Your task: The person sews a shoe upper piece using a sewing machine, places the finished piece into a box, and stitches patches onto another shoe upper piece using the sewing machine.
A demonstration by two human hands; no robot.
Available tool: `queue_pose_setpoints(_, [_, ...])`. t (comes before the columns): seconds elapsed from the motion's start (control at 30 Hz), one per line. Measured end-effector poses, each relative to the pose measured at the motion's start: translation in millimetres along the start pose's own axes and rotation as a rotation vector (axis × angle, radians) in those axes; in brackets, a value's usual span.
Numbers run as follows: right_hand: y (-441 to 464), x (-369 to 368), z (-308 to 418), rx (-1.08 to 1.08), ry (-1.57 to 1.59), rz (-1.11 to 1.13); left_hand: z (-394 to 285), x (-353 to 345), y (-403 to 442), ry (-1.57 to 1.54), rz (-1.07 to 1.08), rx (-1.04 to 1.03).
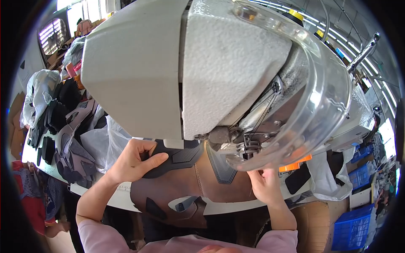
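A large white sewing machine head [139, 67] fills the upper middle, with a clear plastic guard [327, 101] at its right. Beneath it lies a brown material piece [168, 189] with dark patches and a stitched seam. My left hand [137, 160] pinches a dark grey textured piece [179, 157] between thumb and fingers, over the brown material. Close to the needle area, my right hand [265, 185] rests at the material's right side; its fingertips are partly hidden behind the guard, and what they hold, if anything, cannot be made out. A dark pointed patch [221, 166] lies between the hands.
Piled dark cut pieces [76, 147] and plastic bags [40, 92] lie on the left of the table. At the right are a white bag [331, 181], a black piece [297, 179] and blue crates [352, 227]. A person [83, 27] is in the far background.
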State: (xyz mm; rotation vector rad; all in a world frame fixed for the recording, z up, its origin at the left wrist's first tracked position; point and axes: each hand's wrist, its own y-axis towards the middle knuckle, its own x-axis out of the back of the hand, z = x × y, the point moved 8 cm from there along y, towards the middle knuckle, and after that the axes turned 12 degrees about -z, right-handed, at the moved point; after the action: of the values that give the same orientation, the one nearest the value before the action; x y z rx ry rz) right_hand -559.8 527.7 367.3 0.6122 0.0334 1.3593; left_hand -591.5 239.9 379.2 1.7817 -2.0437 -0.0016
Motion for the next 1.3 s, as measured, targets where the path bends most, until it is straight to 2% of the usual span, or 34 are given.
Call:
queue_pose_setpoints(0.1, [-1,1,3,0.131,0.002,-0.030,-1,1,1,0.022,0.015,-0.043])
queue_pose_setpoints(0.17, [-1,1,9,0.090,0.086,-0.092,-2,1,2,-0.005,0.014,-0.043])
queue_pose_setpoints(0.4, [3,-3,-1,0.101,-0.007,-0.047,4,0,8,-0.056,0.032,0.009])
queue_pose_setpoints(0.53, [0,0,-9,0.333,-0.126,-0.116,6,1,12,0.030,0.053,-0.045])
queue_pose_setpoints(0.6, [1,-1,-15,0.259,-0.130,-0.072,2,1,12,-0.002,0.050,-0.078])
queue_pose_setpoints(0.63, [2,-1,-20,0.106,-0.072,0.004,3,2,13,-0.050,0.031,-0.059])
queue_pose_setpoints(0.7, [2,-3,-25,-0.066,-0.020,0.067,12,2,15,-0.155,-0.016,0.015])
queue_pose_setpoints(0.73, [2,-2,-25,-0.084,-0.025,0.056,11,1,16,-0.137,-0.010,0.013])
queue_pose_setpoints(0.87, [-4,8,-14,0.098,-0.121,-0.093,0,4,14,0.048,0.044,-0.057])
queue_pose_setpoints(0.9, [-2,6,-8,0.118,-0.097,-0.121,15,3,13,0.024,0.040,-0.008])
queue_pose_setpoints(1.03, [1,8,-14,-0.124,-0.110,-0.190,9,10,10,0.036,0.022,-0.091])
queue_pose_setpoints(1.2, [4,-4,4,-0.226,0.006,-0.153,21,4,9,-0.113,0.083,-0.072])
queue_pose_setpoints(1.3, [4,9,-10,-0.323,-0.034,-0.090,17,7,9,-0.181,0.053,-0.155])
